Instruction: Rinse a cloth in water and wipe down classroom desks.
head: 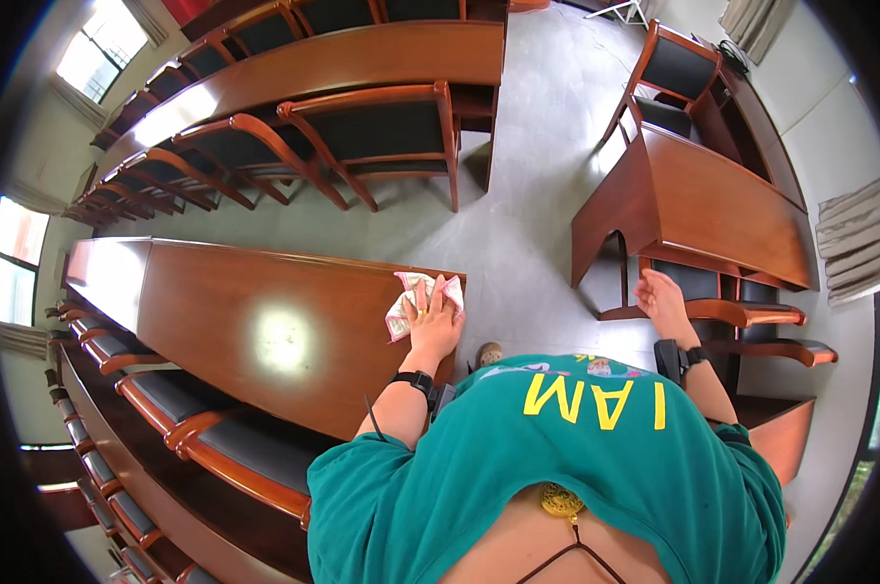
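My left hand (pixel 435 325) presses a white cloth with pink edging (pixel 403 299) onto the end of a long brown wooden table (pixel 214 299). Its fingers lie over the crumpled cloth, near the table's far corner, and a ring shows on one of them. My right hand (pixel 659 298) hangs in the air on the other side of my body, loosely curled and holding nothing. Behind it is a chair with a black seat, beside a wooden desk (pixel 732 212). Both wrists wear black straps with small devices.
Black-padded wooden chairs (pixel 250 445) line the table's near side. Across a grey floor aisle (pixel 527 182) runs another long table (pixel 352 55) with a row of chairs (pixel 381 131). A single chair (pixel 673 73) stands behind the desk at the right. Windows (pixel 24 255) and curtains edge the room.
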A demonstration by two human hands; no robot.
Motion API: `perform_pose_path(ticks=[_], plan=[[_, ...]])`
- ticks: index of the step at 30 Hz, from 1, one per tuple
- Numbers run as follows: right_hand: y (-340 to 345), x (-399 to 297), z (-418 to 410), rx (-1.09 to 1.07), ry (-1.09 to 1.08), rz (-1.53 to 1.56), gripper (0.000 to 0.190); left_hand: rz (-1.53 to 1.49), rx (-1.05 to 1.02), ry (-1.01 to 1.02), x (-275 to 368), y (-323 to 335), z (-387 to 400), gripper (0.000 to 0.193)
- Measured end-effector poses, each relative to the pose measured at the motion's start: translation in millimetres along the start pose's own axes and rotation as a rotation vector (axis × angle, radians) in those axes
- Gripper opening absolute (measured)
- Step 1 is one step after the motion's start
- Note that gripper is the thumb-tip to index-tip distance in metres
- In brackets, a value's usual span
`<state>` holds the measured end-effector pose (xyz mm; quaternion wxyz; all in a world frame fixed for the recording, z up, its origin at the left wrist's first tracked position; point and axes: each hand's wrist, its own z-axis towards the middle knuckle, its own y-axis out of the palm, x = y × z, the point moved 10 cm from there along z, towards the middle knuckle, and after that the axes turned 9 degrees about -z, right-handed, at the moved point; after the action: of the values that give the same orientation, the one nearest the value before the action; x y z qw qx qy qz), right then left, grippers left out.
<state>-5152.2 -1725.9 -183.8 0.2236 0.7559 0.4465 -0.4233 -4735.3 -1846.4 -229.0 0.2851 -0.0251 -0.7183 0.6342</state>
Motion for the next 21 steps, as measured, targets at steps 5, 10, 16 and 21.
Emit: perform_pose_path(ticks=[5,10,16,21], plan=[[64.8,-28.2,34.3,-0.124,0.037,-0.100,0.021,-0.046,0.124,0.052,0.5,-18.8,1.5,0.040],[78.6,-46.7,85.3,-0.165,0.087,-0.137,0.021,-0.700,0.492,-0.183,-50.9,-42.8,15.2,0.025],[85.2,-74.1,169.5,-0.252,0.088,-0.054,0.020,-1.519,0.824,-0.572,-102.5,-49.4,51.9,0.036],[77.4,-116.4,229.2,-0.298,0.032,0.018,0.020,-1.834,0.764,-0.655,-92.6,-37.2,129.9,0.040]])
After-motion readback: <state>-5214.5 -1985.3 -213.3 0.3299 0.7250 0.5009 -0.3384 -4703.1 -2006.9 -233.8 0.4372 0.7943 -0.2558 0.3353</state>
